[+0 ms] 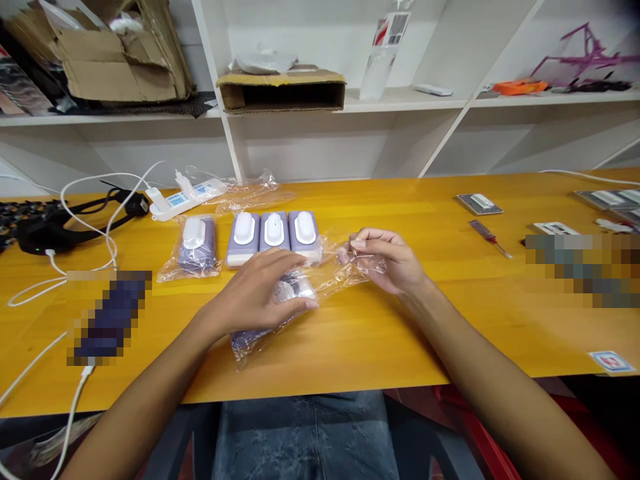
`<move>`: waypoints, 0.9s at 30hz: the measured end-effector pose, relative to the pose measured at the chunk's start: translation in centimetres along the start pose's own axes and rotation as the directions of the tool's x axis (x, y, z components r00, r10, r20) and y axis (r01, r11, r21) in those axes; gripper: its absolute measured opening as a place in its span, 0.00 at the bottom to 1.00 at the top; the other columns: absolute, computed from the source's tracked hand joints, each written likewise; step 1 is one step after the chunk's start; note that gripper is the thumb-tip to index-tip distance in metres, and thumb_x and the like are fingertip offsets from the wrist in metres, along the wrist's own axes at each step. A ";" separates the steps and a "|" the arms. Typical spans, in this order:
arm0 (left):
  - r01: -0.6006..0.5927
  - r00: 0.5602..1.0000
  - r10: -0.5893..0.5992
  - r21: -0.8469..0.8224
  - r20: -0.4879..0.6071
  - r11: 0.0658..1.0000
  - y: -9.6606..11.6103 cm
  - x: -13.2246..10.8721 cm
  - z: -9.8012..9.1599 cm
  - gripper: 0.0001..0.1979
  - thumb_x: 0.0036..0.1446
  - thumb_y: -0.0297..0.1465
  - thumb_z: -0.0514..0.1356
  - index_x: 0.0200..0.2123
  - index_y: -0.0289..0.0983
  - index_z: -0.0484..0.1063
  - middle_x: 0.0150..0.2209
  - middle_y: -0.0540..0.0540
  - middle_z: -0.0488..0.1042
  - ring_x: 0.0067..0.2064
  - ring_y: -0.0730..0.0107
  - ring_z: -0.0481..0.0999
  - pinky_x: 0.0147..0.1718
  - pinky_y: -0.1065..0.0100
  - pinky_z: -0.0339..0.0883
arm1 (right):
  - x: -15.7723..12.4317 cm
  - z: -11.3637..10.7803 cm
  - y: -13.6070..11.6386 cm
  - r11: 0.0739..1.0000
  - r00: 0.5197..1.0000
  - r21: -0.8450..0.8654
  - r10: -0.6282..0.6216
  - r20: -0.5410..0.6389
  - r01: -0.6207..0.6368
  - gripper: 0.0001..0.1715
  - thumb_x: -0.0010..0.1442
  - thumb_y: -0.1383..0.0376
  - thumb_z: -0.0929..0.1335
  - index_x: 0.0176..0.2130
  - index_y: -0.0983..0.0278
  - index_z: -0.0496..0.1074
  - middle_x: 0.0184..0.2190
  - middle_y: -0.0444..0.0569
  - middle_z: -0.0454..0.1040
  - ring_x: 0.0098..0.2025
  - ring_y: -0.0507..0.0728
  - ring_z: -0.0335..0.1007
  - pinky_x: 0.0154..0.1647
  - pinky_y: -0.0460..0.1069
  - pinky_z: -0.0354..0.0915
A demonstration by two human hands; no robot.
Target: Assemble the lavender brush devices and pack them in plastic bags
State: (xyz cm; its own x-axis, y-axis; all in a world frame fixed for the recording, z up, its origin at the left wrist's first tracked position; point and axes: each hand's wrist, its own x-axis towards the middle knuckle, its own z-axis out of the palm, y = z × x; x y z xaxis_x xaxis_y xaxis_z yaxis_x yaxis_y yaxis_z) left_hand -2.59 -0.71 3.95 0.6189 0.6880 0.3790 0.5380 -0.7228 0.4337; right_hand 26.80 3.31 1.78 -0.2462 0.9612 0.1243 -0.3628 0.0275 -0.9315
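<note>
My left hand (265, 287) is closed over a purple-and-white device (295, 288) that lies in a clear plastic bag, partly hidden under the palm. The bag (335, 275) stretches across to my right hand (383, 260), whose thumb and fingers pinch its loose end. Just behind my left hand, three purple devices with white oval tops (274, 230) stand side by side in a row. To their left sits another such device (196, 243), wrapped in clear plastic.
A power strip (187, 199) with cables, a black headset (75, 223) and a blurred-out dark object (113, 317) are on the left. A screwdriver (490, 238) and a flat grey box (479, 204) lie to the right. White shelves (320, 143) run along the back, holding a bottle (383, 60) and cardboard boxes (120, 60).
</note>
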 end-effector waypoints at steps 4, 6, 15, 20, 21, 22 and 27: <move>0.040 0.987 -0.064 -0.160 -0.145 0.986 -0.3 0.5 -0.2 0.16 0.73 0.43 0.68 0.57 0.42 0.81 0.55 0.42 0.86 0.56 0.55 0.86 0.57 0.52 0.78 | 0.2 0.0 0.2 1.000 0.998 0.000 -0.020 0.056 0.020 0.10 0.54 0.62 0.82 0.26 0.61 0.82 0.26 0.49 0.82 0.32 0.59 0.79 0.39 0.55 0.70; 0.084 0.978 -0.118 -0.188 -0.174 0.979 -0.5 0.8 -0.1 0.14 0.73 0.41 0.67 0.55 0.41 0.82 0.54 0.42 0.87 0.54 0.57 0.86 0.54 0.54 0.79 | 0.2 0.0 0.2 0.999 0.997 0.015 -0.039 0.065 0.038 0.11 0.54 0.62 0.82 0.26 0.61 0.82 0.23 0.47 0.80 0.32 0.59 0.79 0.40 0.55 0.69; 0.344 0.938 -0.333 -0.347 0.092 0.873 -1.0 1.7 0.5 0.14 0.64 0.44 0.71 0.44 0.40 0.88 0.43 0.43 0.90 0.41 0.61 0.87 0.41 0.62 0.80 | -0.6 0.6 -0.1 0.997 0.980 0.058 -0.063 0.188 0.053 0.13 0.57 0.58 0.84 0.29 0.60 0.83 0.26 0.48 0.81 0.35 0.60 0.79 0.41 0.55 0.67; 0.338 0.941 -0.287 -0.511 0.178 0.790 -1.3 2.1 0.4 0.18 0.57 0.44 0.76 0.47 0.40 0.87 0.43 0.42 0.89 0.39 0.61 0.87 0.38 0.64 0.79 | -1.3 1.6 0.1 0.996 0.968 0.085 -0.009 0.252 -0.013 0.14 0.57 0.56 0.84 0.29 0.59 0.83 0.26 0.48 0.80 0.34 0.61 0.78 0.39 0.56 0.69; 0.330 0.943 -0.248 -0.535 0.221 0.778 -1.4 2.1 0.5 0.18 0.56 0.42 0.76 0.47 0.40 0.87 0.41 0.43 0.89 0.35 0.65 0.85 0.34 0.66 0.77 | -1.4 1.9 0.1 0.996 0.970 0.090 0.001 0.243 -0.024 0.14 0.56 0.56 0.84 0.29 0.59 0.83 0.26 0.48 0.80 0.33 0.61 0.78 0.38 0.56 0.70; 0.330 0.941 -0.217 -0.551 0.261 0.766 -1.5 2.1 0.6 0.17 0.56 0.40 0.77 0.47 0.41 0.87 0.37 0.45 0.87 0.30 0.68 0.81 0.29 0.69 0.73 | -1.4 2.0 0.1 0.995 0.973 0.092 0.006 0.233 -0.028 0.15 0.55 0.55 0.84 0.28 0.59 0.83 0.25 0.47 0.79 0.32 0.60 0.77 0.37 0.55 0.69; 0.343 0.939 -0.261 -0.619 0.223 0.706 -1.8 1.9 0.8 0.08 0.61 0.37 0.72 0.36 0.39 0.85 0.36 0.45 0.85 0.30 0.72 0.78 0.27 0.71 0.68 | -0.8 1.7 0.0 0.996 0.988 0.090 -0.012 0.153 -0.002 0.15 0.54 0.57 0.83 0.26 0.59 0.81 0.23 0.47 0.77 0.30 0.59 0.74 0.36 0.55 0.69</move>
State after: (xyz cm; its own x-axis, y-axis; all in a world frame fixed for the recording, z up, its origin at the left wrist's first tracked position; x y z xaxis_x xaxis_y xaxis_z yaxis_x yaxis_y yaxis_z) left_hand -1.93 1.84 3.24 0.5686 0.8203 0.0609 0.2378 -0.2348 0.9425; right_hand 25.43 2.07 2.29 -0.3766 0.9074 0.1866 -0.4421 0.0009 -0.8969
